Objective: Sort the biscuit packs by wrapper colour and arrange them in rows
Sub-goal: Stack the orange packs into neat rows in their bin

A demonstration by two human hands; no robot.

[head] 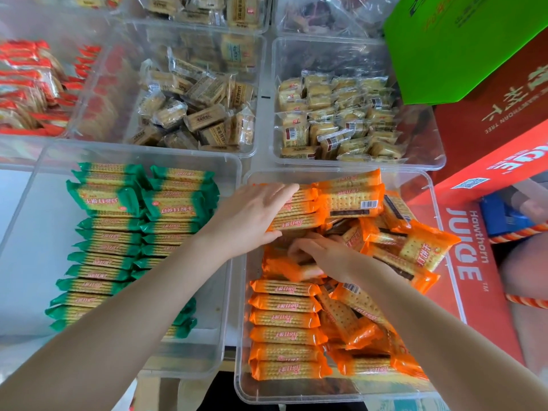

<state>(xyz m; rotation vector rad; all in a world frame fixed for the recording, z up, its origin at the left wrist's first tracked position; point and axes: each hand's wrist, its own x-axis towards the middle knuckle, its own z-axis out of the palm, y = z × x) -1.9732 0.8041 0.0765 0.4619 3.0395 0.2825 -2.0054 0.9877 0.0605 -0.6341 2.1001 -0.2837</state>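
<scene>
Orange-wrapped biscuit packs [284, 336] fill a clear bin [439, 232] at the right; a neat row runs down its left side and a loose heap [400, 250] lies to the right. My left hand [252, 215] lies flat with straight fingers on the upper orange packs [296, 221]. Just below it, my right hand [323, 256] curls its fingers round an orange pack [284, 268] in the row. Green-wrapped packs [103, 238] stand in two rows in the clear bin [219, 321] at the left.
Behind stand clear bins of tan biscuit packs [195, 114], pale packs [335, 120] and red-wrapped packs [26, 87]. Red juice cartons [474, 262] and a green box [462, 46] crowd the right side. A person's leg [525, 262] shows at the far right.
</scene>
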